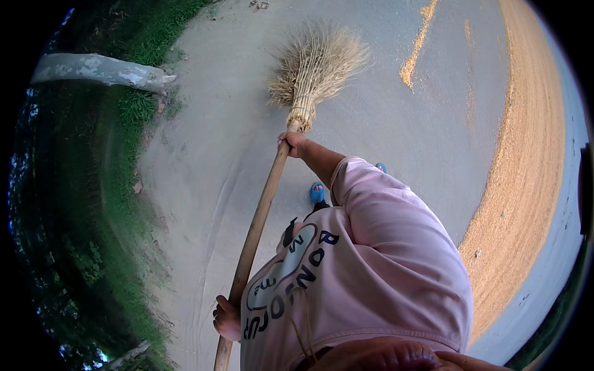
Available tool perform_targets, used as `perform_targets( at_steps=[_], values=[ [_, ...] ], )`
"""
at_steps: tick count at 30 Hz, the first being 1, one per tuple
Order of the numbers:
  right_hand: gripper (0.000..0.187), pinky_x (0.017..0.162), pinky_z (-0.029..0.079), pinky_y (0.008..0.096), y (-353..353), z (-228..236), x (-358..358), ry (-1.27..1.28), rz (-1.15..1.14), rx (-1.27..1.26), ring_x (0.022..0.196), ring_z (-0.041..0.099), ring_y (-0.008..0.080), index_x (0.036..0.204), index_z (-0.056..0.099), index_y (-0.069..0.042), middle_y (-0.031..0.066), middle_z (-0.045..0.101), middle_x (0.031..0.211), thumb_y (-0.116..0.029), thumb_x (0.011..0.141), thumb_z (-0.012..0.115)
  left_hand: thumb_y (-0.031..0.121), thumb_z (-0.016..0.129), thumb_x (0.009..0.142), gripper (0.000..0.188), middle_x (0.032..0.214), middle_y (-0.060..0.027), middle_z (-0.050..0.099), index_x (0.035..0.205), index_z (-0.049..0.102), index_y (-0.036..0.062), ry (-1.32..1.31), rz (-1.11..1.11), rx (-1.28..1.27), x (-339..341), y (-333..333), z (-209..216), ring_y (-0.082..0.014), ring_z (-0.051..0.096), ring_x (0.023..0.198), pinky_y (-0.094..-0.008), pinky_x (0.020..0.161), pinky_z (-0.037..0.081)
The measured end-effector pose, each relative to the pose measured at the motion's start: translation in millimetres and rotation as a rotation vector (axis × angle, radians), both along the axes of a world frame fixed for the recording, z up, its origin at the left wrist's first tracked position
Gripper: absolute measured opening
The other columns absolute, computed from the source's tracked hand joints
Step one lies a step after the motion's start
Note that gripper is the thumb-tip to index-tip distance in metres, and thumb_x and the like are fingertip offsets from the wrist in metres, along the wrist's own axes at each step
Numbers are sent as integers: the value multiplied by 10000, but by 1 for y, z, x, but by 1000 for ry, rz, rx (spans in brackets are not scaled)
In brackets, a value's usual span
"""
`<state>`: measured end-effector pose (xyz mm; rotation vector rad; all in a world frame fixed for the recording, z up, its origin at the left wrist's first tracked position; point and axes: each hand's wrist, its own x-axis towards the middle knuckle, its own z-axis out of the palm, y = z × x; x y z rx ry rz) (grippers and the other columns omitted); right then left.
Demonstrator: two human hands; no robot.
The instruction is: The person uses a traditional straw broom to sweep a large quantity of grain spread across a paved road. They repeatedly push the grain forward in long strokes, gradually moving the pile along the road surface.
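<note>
A long-handled twig broom [318,65] slants across the view, its bushy straw-coloured head on the grey pavement ahead of me. My right hand [294,144] is closed round the wooden handle [257,226], just below the bound neck of the twigs. Lower on the same handle, at the left of my pink shirt, my left hand [228,318] is wrapped round the wood, partly hidden by the shirt. The bristles are spread out and apart from the strip of golden grain [419,43] to their right.
A broad band of spread golden grain [526,154] curves along the right side. Green grass [136,108] and a pale tree trunk [102,69] border the pavement on the left. A blue sandal [317,193] shows on my foot below the broom head.
</note>
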<state>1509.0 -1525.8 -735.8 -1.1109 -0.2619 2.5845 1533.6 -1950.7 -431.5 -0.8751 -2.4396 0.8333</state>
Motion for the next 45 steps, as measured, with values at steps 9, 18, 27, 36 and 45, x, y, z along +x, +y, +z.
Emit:
perform_targets(
  at_steps=[9,18,27,36,45],
  values=[
    [63,578,475,348,195,-70,767,255,-622,-172,574,497,194,820,404,-25,77,459,662,-38,789,457,152,624,529,305,589,-81,474,742,416,88,-75,-460,3,543,303,-30,-270,495,525,-375,481,396],
    [72,542,456,337,275,-70,1630,172,-1252,-165,544,454,193,827,389,-31,73,444,633,-68,800,446,136,563,555,178,542,-7,420,640,406,136,-82,-1243,40,1223,570,-59,-190,473,525,-310,474,372],
    [56,471,426,313,446,9,1991,-69,-1566,-257,498,422,172,769,397,-61,40,407,567,-73,769,452,131,536,542,139,547,-7,431,633,432,138,-450,-1371,121,1537,865,-25,-180,475,534,-305,492,361],
    [69,474,402,322,699,159,1595,-104,-1432,-334,476,393,188,724,397,-72,53,395,542,-92,739,461,153,593,511,217,586,-16,477,688,470,125,-437,-1174,148,1113,1069,74,-192,493,572,-307,514,368],
    [60,514,415,342,1049,309,670,-46,-1023,-259,510,412,201,718,411,-69,58,402,558,-99,746,454,139,604,509,237,570,-35,466,668,432,112,-356,-831,260,249,1264,243,-215,500,576,-342,542,372]
  ],
)
